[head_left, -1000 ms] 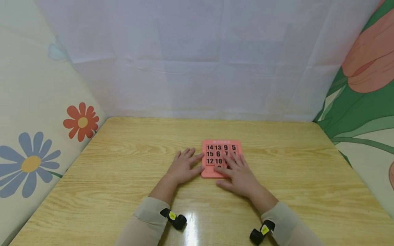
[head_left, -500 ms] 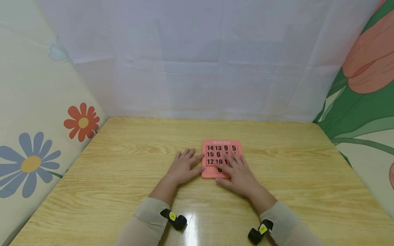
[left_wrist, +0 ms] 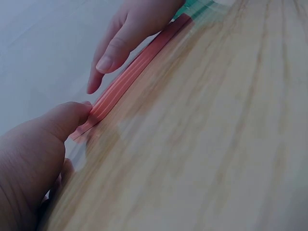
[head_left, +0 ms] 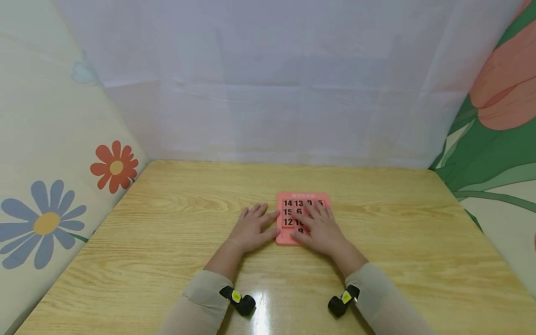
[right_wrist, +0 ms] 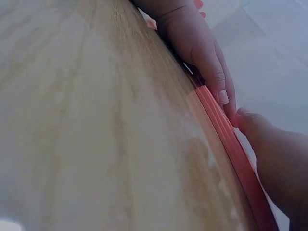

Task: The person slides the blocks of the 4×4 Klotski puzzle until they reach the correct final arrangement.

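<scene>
A pink number puzzle board (head_left: 286, 239) lies flat on the wooden table, its black-numbered tiles partly covered. My left hand (head_left: 250, 229) rests at the board's left side, thumb and a fingertip touching that edge with fingers spread. Over the board's right part my right hand (head_left: 321, 229) is spread, hiding several tiles; its thumb is over the bottom row. The left wrist view shows the left thumb against the pink edge (left_wrist: 130, 77). In the right wrist view, the right thumb (right_wrist: 252, 125) is above the board's near side (right_wrist: 226, 139).
The wooden table (head_left: 188, 190) reaches a white cloth backdrop (head_left: 268, 93) behind the board. Floral panels stand on both sides, with a red flower (head_left: 116, 167) at left. Each wrist wears a black strapped camera, the left one (head_left: 243, 303) and the right one (head_left: 340, 304).
My right hand has shifted left and slightly up over the board, now covering more of the tiles at the right. The left hand keeps its place at the board's edge.
</scene>
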`<action>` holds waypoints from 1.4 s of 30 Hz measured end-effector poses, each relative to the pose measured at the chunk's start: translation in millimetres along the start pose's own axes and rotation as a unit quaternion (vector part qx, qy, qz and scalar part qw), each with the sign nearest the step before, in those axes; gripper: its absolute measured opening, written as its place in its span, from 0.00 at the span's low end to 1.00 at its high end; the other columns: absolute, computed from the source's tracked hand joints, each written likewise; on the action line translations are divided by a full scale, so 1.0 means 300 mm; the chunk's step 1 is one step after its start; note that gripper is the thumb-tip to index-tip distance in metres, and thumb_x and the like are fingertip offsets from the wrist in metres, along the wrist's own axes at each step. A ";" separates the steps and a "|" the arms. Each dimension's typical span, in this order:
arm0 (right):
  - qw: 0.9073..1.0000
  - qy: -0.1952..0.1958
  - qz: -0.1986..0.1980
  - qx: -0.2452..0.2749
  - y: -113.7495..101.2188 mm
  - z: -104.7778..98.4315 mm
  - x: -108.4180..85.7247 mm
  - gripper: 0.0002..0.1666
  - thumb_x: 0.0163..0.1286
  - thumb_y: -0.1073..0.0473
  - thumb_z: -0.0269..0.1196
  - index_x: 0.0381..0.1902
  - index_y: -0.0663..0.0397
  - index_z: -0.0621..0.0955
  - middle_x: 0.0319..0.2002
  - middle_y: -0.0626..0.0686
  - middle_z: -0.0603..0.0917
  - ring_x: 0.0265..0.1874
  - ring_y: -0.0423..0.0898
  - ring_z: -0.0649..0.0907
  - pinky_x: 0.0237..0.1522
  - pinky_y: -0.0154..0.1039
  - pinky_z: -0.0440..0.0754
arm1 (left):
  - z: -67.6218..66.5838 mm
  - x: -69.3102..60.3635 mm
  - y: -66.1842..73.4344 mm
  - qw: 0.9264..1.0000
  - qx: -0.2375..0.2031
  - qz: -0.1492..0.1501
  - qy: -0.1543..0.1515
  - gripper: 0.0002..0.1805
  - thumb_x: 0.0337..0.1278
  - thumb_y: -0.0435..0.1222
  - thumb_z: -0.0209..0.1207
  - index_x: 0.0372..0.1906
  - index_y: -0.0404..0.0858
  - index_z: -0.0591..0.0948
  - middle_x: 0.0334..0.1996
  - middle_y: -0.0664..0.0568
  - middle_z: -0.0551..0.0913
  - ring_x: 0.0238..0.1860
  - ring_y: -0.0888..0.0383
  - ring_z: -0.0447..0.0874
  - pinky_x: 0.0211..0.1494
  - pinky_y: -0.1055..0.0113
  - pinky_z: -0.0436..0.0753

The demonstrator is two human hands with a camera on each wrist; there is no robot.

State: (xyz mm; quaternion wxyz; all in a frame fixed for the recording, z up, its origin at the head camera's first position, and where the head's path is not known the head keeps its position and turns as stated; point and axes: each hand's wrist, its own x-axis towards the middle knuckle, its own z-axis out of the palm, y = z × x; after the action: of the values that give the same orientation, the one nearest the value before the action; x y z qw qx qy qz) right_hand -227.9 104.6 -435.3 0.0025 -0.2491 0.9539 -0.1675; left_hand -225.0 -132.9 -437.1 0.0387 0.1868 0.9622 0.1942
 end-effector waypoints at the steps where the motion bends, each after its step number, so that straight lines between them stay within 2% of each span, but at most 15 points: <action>1: 1.000 -0.003 0.001 0.000 -0.002 -0.001 0.005 0.37 0.70 0.32 0.53 0.71 0.38 0.70 0.77 0.59 0.57 0.78 0.62 0.48 0.77 0.63 0.41 | -0.001 -0.001 0.001 1.000 -0.001 0.001 0.000 0.33 0.67 0.59 0.50 0.73 0.54 0.66 0.77 0.42 0.55 0.79 0.42 0.45 0.80 0.43 0.40; 9: 1.000 -0.030 0.001 -0.007 -0.007 0.001 0.022 0.37 0.70 0.30 0.51 0.72 0.35 0.68 0.78 0.57 0.54 0.79 0.60 0.46 0.78 0.60 0.38 | 0.002 -0.001 -0.003 1.000 0.001 0.003 0.004 0.33 0.67 0.59 0.50 0.73 0.53 0.66 0.77 0.42 0.56 0.79 0.42 0.46 0.80 0.43 0.41; 21: 0.999 -0.045 0.001 0.003 -0.011 -0.008 0.010 0.37 0.71 0.31 0.51 0.73 0.34 0.66 0.78 0.57 0.53 0.79 0.60 0.44 0.78 0.60 0.38 | 0.005 0.000 -0.003 1.000 -0.002 -0.003 0.003 0.33 0.67 0.60 0.49 0.73 0.54 0.66 0.77 0.43 0.55 0.79 0.43 0.45 0.81 0.43 0.39; 42: 0.999 -0.038 -0.015 0.026 -0.021 -0.003 -0.043 0.34 0.69 0.31 0.53 0.69 0.35 0.72 0.78 0.56 0.54 0.78 0.61 0.44 0.78 0.60 0.39 | -0.001 -0.001 0.005 1.000 -0.006 -0.007 -0.001 0.33 0.67 0.59 0.49 0.73 0.54 0.66 0.77 0.43 0.54 0.79 0.43 0.45 0.81 0.44 0.39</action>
State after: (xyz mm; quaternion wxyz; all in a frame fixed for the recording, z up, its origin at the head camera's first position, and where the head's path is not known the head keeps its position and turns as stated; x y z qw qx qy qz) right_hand -213.6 105.8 -433.5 0.0429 -0.2691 0.9447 -0.1827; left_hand -224.2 -131.8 -436.4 0.0417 0.1796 0.9625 0.1992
